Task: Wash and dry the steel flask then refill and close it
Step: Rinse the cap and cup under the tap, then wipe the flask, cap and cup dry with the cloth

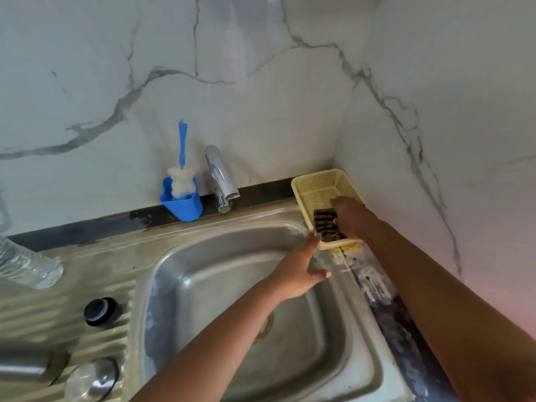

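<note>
Right now the person's right hand (pixel 352 219) is down in the cream plastic basket (pixel 316 181) in the corner of the counter, fingers curled over a dark striped scrub pad (pixel 325 221). It looks like a grip on the pad's right edge, tho the fingertips are hidden behind the hand, so how firm can't be told. The left hand (pixel 298 271) has fingers fairly straight and spread, fingertips touching the basket's near rim, holding nothing; prob. bracing the light basket so it doesn't slide or tip while the pad is pulled out.

The steel flask (pixel 26 369) lies on its side at the bottom-left edge of the view, on the ribbed drainboard, blurred and partly cut off. 2 loose pieces sit near it: a black cap (pixel 100 311) and a shiny steel lid (pixel 92 378), both apart from the flask, so it's already open for washing. Neither hand is anywhere near the flask.

The sink (pixel 203 248) basin shows no running water; the tap (pixel 222 178) looks off. A blue-handled bottle brush (pixel 182 169) stands in a blue holder (pixel 182 206) beside the tap, handy for the flask's inside. A clear plastic water bottle (pixel 26 265) lies at the left edge, likely for the refill.

Judging by this, washing hasn't begun; fetching the scrubber is the step in hand.
</note>
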